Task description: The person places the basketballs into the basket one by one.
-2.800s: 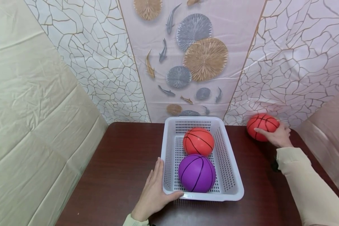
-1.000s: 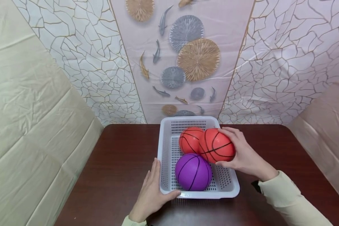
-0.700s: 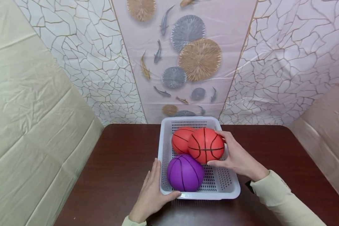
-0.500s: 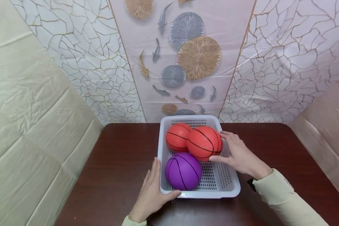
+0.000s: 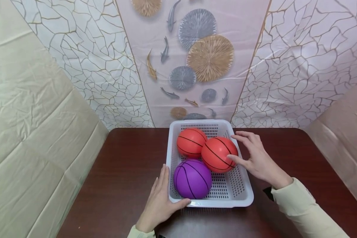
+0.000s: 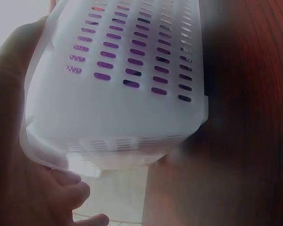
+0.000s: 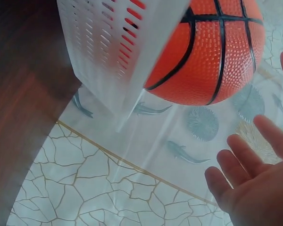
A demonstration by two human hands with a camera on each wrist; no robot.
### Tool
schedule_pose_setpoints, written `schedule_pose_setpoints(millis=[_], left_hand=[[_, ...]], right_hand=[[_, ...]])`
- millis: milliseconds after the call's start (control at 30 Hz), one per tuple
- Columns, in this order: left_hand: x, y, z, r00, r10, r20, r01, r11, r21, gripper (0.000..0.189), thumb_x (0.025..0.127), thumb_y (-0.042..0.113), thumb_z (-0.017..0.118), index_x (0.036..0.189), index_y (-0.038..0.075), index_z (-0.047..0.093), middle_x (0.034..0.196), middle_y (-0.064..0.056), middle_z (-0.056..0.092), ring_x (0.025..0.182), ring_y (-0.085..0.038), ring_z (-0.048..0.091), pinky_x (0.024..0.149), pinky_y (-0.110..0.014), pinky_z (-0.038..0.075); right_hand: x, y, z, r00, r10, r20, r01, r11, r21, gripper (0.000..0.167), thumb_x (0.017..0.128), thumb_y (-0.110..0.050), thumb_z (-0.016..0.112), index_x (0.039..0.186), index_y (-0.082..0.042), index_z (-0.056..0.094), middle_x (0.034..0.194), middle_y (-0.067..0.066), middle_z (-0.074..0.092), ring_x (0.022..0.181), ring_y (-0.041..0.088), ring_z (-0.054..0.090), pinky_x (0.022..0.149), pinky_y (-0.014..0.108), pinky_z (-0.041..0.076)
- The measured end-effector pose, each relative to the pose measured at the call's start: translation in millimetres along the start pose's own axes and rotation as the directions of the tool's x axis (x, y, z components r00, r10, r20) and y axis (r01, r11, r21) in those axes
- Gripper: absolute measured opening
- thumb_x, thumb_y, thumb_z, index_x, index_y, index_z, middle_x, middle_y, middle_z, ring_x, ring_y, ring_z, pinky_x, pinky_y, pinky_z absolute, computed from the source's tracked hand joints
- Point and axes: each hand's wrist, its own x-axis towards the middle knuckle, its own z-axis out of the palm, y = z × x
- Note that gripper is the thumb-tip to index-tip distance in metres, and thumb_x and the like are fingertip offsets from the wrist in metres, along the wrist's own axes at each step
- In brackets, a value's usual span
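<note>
A white plastic basket [image 5: 249, 195] with slotted walls holds three toy basketballs. The purple ball [image 5: 192, 180] lies at its front left, one red ball [image 5: 191, 140] at the back, and another red ball [image 5: 217, 153] at the right, by the right wall. My left hand [image 5: 159, 200] rests at the front left corner, fingers straight along the outer side and thumb on the front rim. In the left wrist view the purple ball shows through the slots. My right hand [image 5: 257, 160] hovers over the right rim, fingers spread; the right wrist view shows it apart from the right red ball.
The basket stands on a dark brown table [image 5: 131, 158]. Behind the table's back edge hangs a patterned cloth [image 5: 196, 109] with fish and round leaf prints; a beige quilted cloth [image 5: 47, 132] covers the left side.
My right hand has brought the right red ball from the table's back right corner into the basket and let go. The other two balls have shifted left. My left hand has stayed put.
</note>
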Motion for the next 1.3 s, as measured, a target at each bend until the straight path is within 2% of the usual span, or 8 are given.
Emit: schedule_pose_setpoints(millis=[200,500,733,933,1067,1167,1300], left_hand=[[-0.7,-0.8,-0.5,1.000,-0.004,0.005,0.004,1.000,0.000,0.124,0.069,0.081,0.061,0.157,0.009,0.010,0.163,0.000,-0.002,0.147,-0.021,0.012,0.117,-0.049,0.015],[-0.6,-3.3,0.1,1.000,0.001,-0.002,-0.001,1.000,-0.003,0.123,0.070,0.077,0.065,0.157,0.008,0.010,0.163,0.000,-0.002,0.147,-0.019,0.011,0.117,-0.050,0.015],[1.3,-5.9,-0.3,1.000,0.002,-0.002,-0.002,1.000,0.006,0.123,0.070,0.079,0.063,0.157,0.008,0.010,0.163,-0.002,-0.002,0.147,-0.022,0.011,0.117,-0.050,0.016],[3.6,-8.2,0.3,1.000,0.004,-0.007,-0.004,1.000,0.010,0.124,0.070,0.078,0.064,0.157,0.008,0.010,0.163,-0.001,-0.002,0.147,-0.021,0.011,0.117,-0.050,0.016],[4.4,-9.0,2.0,1.000,0.010,-0.015,-0.010,1.000,0.007,0.124,0.070,0.076,0.066,0.157,0.008,0.011,0.163,-0.001,-0.001,0.147,-0.021,0.011,0.117,-0.050,0.016],[4.6,-9.0,2.7,1.000,0.012,-0.018,-0.012,1.000,0.006,0.124,0.069,0.077,0.066,0.157,0.008,0.011,0.163,-0.001,-0.001,0.147,-0.021,0.012,0.117,-0.050,0.016],[5.0,-7.6,1.7,1.000,0.008,-0.004,-0.008,1.000,0.021,0.124,0.069,0.079,0.063,0.157,0.008,0.010,0.163,-0.002,-0.001,0.147,-0.020,0.010,0.117,-0.049,0.015]], right_hand=[[-3.6,1,1,1.000,0.005,0.007,-0.005,1.000,0.005,0.065,0.076,-0.023,0.084,0.132,-0.007,0.057,0.139,0.014,0.044,0.124,0.029,0.034,0.091,0.051,0.036],[-10.4,5,1,0.998,0.052,0.038,-0.052,0.999,-0.001,0.061,0.080,-0.026,0.081,0.133,-0.008,0.056,0.139,0.013,0.043,0.125,0.031,0.033,0.092,0.055,0.034],[-13.0,7,1,0.998,0.069,0.009,-0.069,0.997,0.018,0.061,0.079,-0.024,0.081,0.134,-0.014,0.056,0.140,0.012,0.042,0.126,0.031,0.032,0.092,0.056,0.034],[-16.4,5,5,0.994,0.089,0.066,-0.088,0.996,-0.022,0.057,0.084,-0.030,0.077,0.136,-0.019,0.057,0.144,0.013,0.036,0.129,0.034,0.027,0.092,0.065,0.033],[-17.8,3,7,0.991,0.095,0.094,-0.092,0.995,-0.041,0.053,0.086,-0.032,0.075,0.136,-0.024,0.058,0.146,0.012,0.034,0.131,0.033,0.024,0.094,0.065,0.031],[-18.1,4,7,0.993,0.088,0.080,-0.085,0.995,-0.043,0.054,0.085,-0.032,0.075,0.136,-0.024,0.058,0.146,0.012,0.034,0.132,0.034,0.024,0.094,0.065,0.030],[-18.5,7,1,0.998,0.062,0.014,-0.061,0.997,-0.041,0.058,0.084,-0.027,0.077,0.137,-0.017,0.057,0.146,0.015,0.036,0.131,0.037,0.026,0.094,0.064,0.028]])
